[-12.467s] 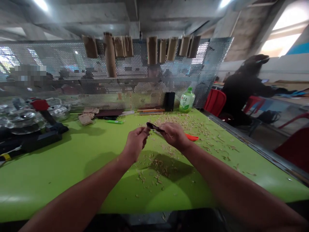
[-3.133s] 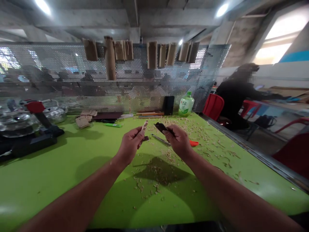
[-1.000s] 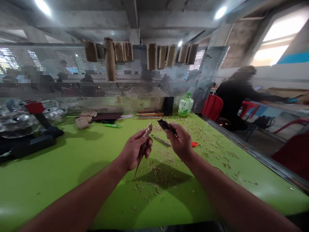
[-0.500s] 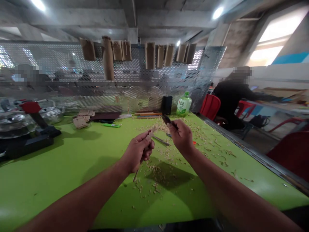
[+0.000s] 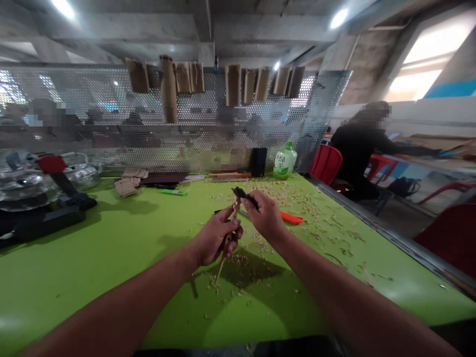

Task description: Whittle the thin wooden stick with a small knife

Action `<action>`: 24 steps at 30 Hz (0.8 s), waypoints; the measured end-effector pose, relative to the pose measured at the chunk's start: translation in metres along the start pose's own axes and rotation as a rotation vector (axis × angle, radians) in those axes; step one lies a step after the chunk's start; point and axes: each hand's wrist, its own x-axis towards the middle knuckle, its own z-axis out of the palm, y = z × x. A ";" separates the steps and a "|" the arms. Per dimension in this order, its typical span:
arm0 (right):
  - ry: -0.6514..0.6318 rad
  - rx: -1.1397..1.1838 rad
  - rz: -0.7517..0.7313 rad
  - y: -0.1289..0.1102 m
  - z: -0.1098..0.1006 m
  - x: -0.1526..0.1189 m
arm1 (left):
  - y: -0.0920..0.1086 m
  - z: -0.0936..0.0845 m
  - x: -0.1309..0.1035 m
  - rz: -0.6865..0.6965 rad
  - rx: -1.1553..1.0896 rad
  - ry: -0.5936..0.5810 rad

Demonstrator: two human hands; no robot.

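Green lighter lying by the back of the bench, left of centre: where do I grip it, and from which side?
Take the green lighter across its narrow width at mid-length, coming straight down from above. It lies flat on the green table, long axis roughly left to right, so its long edges face front and back. The brown pouches sit to its left and a dark flat piece behind; the front side looks free.

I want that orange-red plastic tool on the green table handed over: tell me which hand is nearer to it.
Right. The right hand is just left of the orange-red plastic tool; the left hand is farther left, gripping a thin wooden stick.
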 end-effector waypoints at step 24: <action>0.138 0.270 0.138 0.006 0.001 0.004 | 0.008 -0.001 -0.001 0.073 -0.177 -0.012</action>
